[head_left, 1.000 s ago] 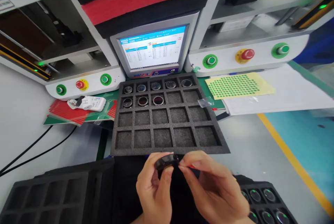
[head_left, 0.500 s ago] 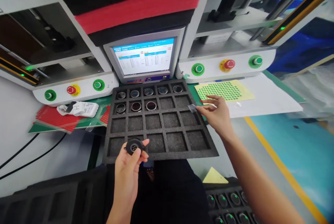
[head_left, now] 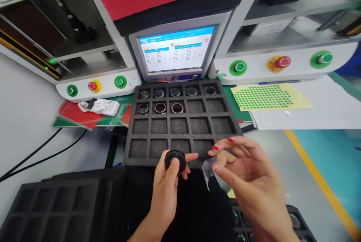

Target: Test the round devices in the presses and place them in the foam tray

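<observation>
My left hand [head_left: 166, 185] grips a small round black part [head_left: 175, 160] between thumb and fingers, just in front of the near edge of a black foam tray [head_left: 183, 123]. My right hand [head_left: 245, 178] pinches a small clear plastic film [head_left: 208, 168] close to the right of the part. The foam tray has a grid of square pockets; the two far rows hold several round lens-like parts [head_left: 160, 107], the nearer pockets hold nothing.
A monitor [head_left: 176, 52] stands behind the tray between two white consoles with green and red buttons [head_left: 94, 85]. A yellow sheet of green dot stickers [head_left: 267, 97] lies at right. Another black foam tray [head_left: 56, 204] sits near left; one with green-lit parts [head_left: 293, 221] near right.
My right hand came back from the sticker sheet area at the tray's right edge to beside the part, now holding a clear film. My left hand stays on the black part.
</observation>
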`<state>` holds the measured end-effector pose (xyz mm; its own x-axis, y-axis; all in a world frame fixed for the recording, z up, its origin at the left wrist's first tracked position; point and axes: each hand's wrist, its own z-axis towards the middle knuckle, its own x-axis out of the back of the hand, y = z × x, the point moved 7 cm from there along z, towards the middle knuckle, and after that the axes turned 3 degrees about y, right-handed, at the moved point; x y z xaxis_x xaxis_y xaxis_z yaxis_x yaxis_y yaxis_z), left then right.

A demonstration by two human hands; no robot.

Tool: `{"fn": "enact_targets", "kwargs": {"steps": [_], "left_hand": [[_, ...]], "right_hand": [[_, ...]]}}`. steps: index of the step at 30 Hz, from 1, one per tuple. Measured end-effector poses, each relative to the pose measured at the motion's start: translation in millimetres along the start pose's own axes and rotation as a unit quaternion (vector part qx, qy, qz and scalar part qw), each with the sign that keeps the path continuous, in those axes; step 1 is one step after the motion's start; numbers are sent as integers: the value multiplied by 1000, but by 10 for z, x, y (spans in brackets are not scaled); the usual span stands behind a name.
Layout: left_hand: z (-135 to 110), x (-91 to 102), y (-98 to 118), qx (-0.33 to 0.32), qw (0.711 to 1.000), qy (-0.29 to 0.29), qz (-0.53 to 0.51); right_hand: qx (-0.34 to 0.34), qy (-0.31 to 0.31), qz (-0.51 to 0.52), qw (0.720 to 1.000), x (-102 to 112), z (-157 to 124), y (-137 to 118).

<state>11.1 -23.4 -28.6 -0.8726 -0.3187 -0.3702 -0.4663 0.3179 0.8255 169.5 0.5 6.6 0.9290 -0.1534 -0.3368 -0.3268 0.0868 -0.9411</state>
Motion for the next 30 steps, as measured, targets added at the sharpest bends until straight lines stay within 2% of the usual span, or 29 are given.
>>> {"fn": "enact_targets", "kwargs": {"steps": [5,11,18,24,28,30], "left_hand": [[-38,14,-139,27,999,5,-23],[-120,7,-70,-71,997,-25,15],[-166,-35,-13,-129,990,-48,38],[-149,-16,-18,-114,984,18,138],[-182,78,-64,-123,971,83,188],[-189,90,-44,-127,968,85,199]], "right_hand": [[15,55,-11,998,-41,-178,115],[24,73,-32,997,-189,-272,125],[11,78,-29,996,-223,-283,218],[21,80,-56,995,-234,-322,241],[107,129,-144,975,-208,-314,264],[132,143,-170,966,-174,-258,319]]}}
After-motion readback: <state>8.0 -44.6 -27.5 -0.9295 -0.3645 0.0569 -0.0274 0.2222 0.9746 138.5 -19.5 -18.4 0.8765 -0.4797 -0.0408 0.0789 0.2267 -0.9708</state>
